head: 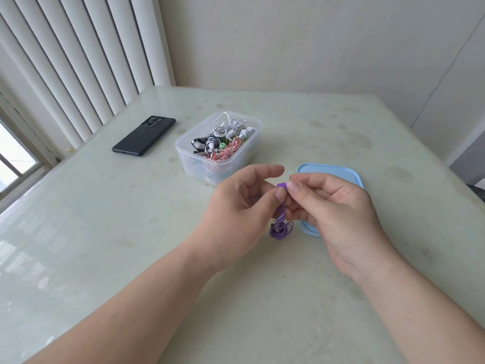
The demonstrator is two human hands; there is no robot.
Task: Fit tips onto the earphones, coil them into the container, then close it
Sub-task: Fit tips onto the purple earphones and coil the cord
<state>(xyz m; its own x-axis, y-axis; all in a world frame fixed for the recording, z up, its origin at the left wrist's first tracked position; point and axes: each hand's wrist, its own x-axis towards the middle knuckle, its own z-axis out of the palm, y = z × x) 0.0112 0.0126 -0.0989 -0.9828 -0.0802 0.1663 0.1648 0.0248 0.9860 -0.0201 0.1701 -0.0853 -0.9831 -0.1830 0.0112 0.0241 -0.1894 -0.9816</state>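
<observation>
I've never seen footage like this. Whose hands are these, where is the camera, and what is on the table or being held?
There is no machine here: a person works with bare hands, filmed by one camera worn on their head, looking forward and down. The left hand and right hand both pinch purple earphones, whose coiled cord hangs below. On the table are an open clear container holding other earphones, a blue lid partly behind the right hand, and a black phone.
</observation>
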